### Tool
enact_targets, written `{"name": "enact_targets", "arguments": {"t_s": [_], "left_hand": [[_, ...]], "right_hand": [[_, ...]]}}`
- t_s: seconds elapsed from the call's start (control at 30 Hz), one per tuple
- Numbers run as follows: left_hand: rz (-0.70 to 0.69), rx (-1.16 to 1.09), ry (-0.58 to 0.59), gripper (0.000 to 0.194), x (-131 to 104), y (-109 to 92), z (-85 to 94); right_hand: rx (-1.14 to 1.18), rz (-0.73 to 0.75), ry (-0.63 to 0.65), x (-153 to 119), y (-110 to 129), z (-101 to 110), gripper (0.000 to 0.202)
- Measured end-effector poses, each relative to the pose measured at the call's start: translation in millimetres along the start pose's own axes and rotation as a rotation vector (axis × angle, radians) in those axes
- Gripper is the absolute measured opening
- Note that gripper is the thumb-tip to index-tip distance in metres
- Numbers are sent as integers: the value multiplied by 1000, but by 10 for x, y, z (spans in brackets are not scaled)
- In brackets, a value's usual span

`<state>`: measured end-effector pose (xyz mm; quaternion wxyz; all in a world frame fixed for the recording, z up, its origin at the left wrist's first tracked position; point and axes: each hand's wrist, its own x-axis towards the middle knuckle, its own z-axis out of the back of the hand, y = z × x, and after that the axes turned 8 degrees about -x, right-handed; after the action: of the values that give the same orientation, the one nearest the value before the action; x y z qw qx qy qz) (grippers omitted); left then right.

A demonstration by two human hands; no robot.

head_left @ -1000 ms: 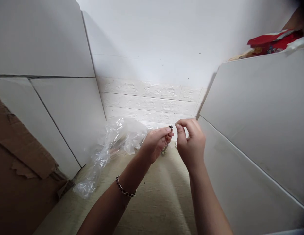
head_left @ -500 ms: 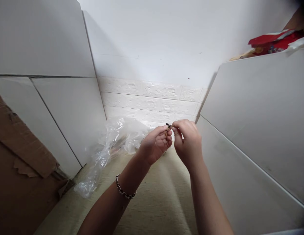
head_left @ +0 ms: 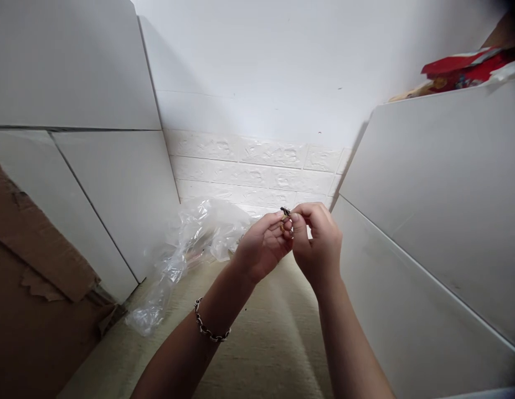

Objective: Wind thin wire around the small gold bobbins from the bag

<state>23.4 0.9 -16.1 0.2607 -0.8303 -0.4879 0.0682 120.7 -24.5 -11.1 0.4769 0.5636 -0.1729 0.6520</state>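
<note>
A white brick-patterned strip (head_left: 257, 152) runs along the foot of a white wall (head_left: 257, 66), which carries a few small dark marks (head_left: 319, 132) above the strip. To the strip's left stand white panels (head_left: 112, 177) with dark seams between them; farther left of the strip, and nearer the viewer, torn brown cardboard (head_left: 41, 260) overlaps them. Crumpled transparent plastic (head_left: 178, 255) lies in front of the strip's left end. Right of the strip stands a white block (head_left: 432, 172), with a red packet (head_left: 461, 71) and something whitish (head_left: 509, 73) on its top. Before the strip spreads a pale, finely streaked surface (head_left: 261, 354), bearing a tiny dark speck (head_left: 246, 310)
</note>
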Motion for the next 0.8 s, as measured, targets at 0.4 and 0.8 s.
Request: {"name": "enact_targets", "arguments": {"t_s": [0.4, 0.8], "left_hand": [[41, 82, 48, 14, -95, 4, -37], [-240, 479, 96, 13, -43, -29, 20]], "right_hand": [[53, -13, 32, 10, 25, 120, 8], [-113, 59, 43, 39, -40, 213, 12]]}}
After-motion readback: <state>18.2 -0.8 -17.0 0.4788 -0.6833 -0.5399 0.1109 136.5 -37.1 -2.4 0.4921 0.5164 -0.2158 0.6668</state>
